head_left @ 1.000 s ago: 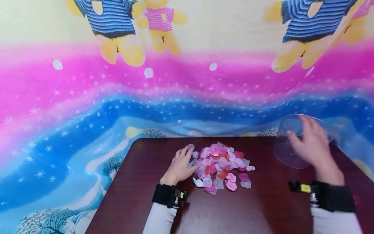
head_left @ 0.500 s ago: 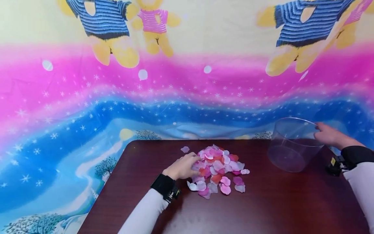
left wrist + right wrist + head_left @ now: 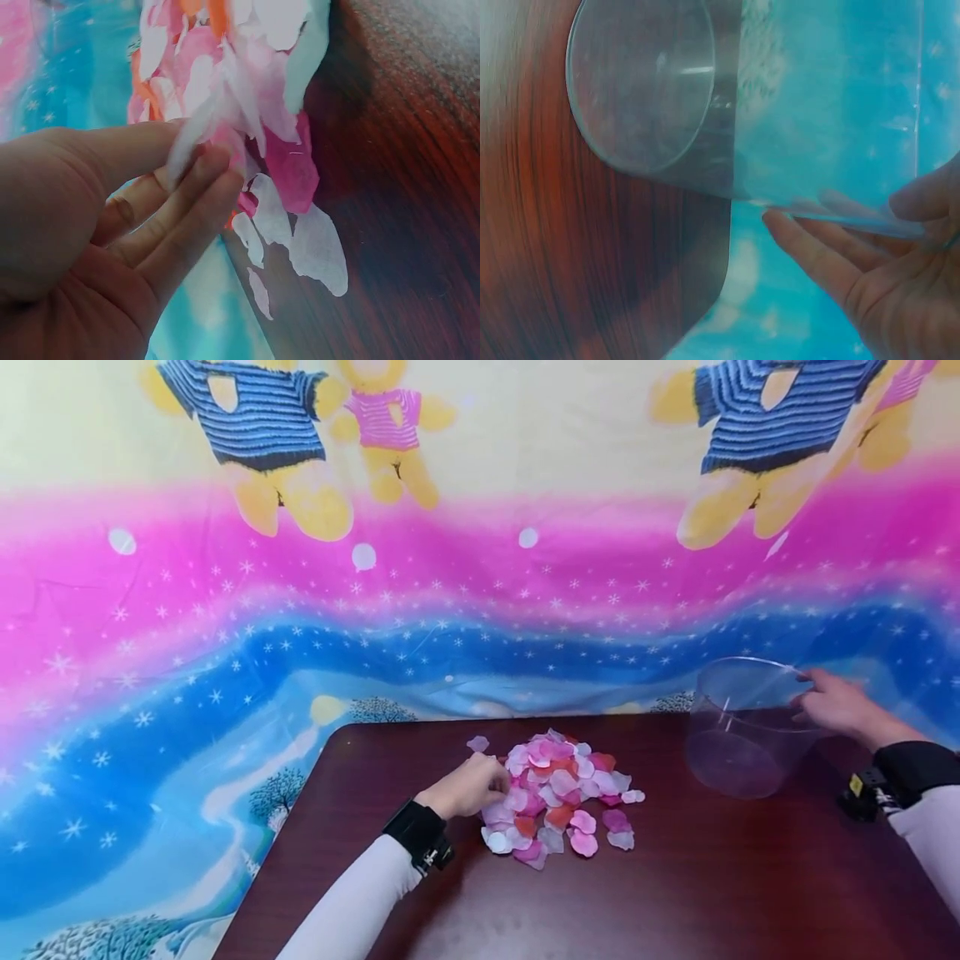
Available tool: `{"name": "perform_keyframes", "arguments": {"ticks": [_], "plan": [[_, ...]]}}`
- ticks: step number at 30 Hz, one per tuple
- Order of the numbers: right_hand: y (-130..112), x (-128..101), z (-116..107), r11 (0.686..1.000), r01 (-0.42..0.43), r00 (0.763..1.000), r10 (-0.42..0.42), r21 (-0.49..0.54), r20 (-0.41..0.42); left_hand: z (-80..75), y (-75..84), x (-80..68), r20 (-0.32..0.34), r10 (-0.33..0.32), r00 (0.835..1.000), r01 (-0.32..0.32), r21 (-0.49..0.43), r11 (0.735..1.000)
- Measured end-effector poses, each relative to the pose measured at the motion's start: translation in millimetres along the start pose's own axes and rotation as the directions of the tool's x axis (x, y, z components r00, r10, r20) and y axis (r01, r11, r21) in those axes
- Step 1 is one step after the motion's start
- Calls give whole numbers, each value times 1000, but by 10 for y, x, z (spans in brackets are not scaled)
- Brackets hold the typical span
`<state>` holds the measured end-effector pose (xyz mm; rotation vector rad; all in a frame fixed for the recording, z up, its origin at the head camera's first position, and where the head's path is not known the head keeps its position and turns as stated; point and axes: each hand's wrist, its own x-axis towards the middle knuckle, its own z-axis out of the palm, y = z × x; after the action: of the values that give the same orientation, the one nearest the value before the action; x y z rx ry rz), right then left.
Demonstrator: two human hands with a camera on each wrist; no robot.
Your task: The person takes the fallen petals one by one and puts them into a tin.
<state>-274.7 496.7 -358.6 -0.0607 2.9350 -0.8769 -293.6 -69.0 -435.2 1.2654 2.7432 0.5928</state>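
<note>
Left hand (image 3: pixel 471 787), near edge of the table (image 3: pixel 675 893): thumb and fingers (image 3: pixel 196 196) pinch a few petals at the left side of the petal pile (image 3: pixel 558 797), approx. table centre. 1 stray petal (image 3: pixel 477 743) lies just behind the pile. Right hand (image 3: pixel 836 703), far right: fingers grip the rim of the clear tub (image 3: pixel 738 727), which stands tilted on the table, well apart from the pile. Behind: bear-print cloth (image 3: pixel 300 568).

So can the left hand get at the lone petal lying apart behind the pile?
Probably yes: the lone petal lies just beyond the left hand, on bare table, though that hand already pinches petals.
</note>
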Motion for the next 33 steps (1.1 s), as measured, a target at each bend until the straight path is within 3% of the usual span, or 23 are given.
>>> {"name": "perform_keyframes", "arguments": {"ticks": [6,11,20,33], "plan": [[-226,-80,182,999,28,1000,-28,18,-12,-59,-15,-30,-70,50,996,-56,-90,994],[-415,-163,352,996,46,999,-45,71,-16,-166,16,-58,-115,30,993,-43,-109,993],[-692,-273,601,992,12,998,-5,127,-57,-204,71,-75,-143,17,990,-33,-114,993],[-1239,-450,952,976,-59,994,77,212,-76,-290,255,72,-218,51,975,-83,-139,987]]}}
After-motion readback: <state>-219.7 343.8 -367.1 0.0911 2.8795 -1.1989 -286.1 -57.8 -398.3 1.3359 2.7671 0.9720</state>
